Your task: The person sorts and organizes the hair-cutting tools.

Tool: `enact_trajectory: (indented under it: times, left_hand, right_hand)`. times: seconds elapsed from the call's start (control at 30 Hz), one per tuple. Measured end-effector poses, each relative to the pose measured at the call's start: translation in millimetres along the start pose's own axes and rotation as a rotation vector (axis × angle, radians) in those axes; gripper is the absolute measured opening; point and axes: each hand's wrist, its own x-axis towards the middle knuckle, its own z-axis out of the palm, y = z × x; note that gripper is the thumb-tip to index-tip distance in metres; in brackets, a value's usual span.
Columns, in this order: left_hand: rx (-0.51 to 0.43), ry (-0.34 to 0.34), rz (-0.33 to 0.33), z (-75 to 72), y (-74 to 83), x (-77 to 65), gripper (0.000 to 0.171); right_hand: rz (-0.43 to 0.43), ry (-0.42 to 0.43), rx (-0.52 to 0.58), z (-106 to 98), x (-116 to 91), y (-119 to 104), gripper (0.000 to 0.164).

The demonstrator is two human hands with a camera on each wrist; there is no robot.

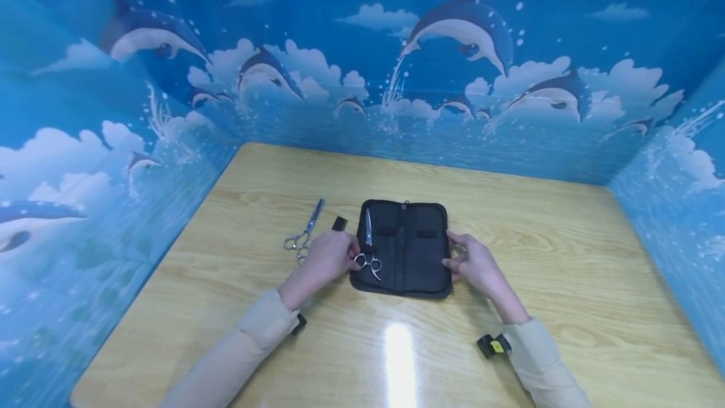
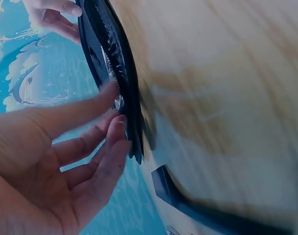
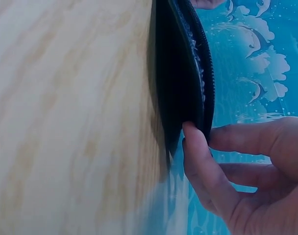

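Observation:
A black zip case [image 1: 425, 263] lies open like a book on the table, its right edge tipped up slightly. Across its left half lies a pair of silver scissors [image 1: 369, 232], blades pointing away and passing under a strap. At the left edge, my left hand [image 1: 328, 255] pinches a finger ring of these scissors; in the left wrist view the thumb is blurred and a metal glint shows between thumb and fingers. My right hand [image 1: 472, 264] grips the right edge of the case, thumb on one face and fingers on the other, as the right wrist view shows.
Left of the case lies a second pair of scissors [image 1: 311, 222], which looks like thinning shears. A black strap or flap end [image 1: 339, 224] sticks out beside the left hand. The wooden table [image 1: 566, 257] meets dolphin-printed walls [image 1: 362, 131] at the back and sides.

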Motion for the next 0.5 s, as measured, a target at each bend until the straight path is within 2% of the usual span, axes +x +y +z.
enact_trajectory:
  times: [0.1, 0.2, 0.5]
  left_hand:
    - [0.039, -0.025, 0.023, 0.9, 0.4, 0.9, 0.029]
    - [0.066, -0.023, 0.051, 2.3, 0.3, 1.8, 0.029]
    - [0.005, 0.01, 0.034, 5.8, -1.7, 5.3, 0.03]
  right_hand:
    - [0.005, -0.001, -0.001, 0.5, 0.2, -0.5, 0.067]
    - [0.004, -0.001, 0.001, 0.7, 0.5, -0.4, 0.067]
    - [0.011, 0.015, -0.016, -0.3, 0.6, -2.8, 0.068]
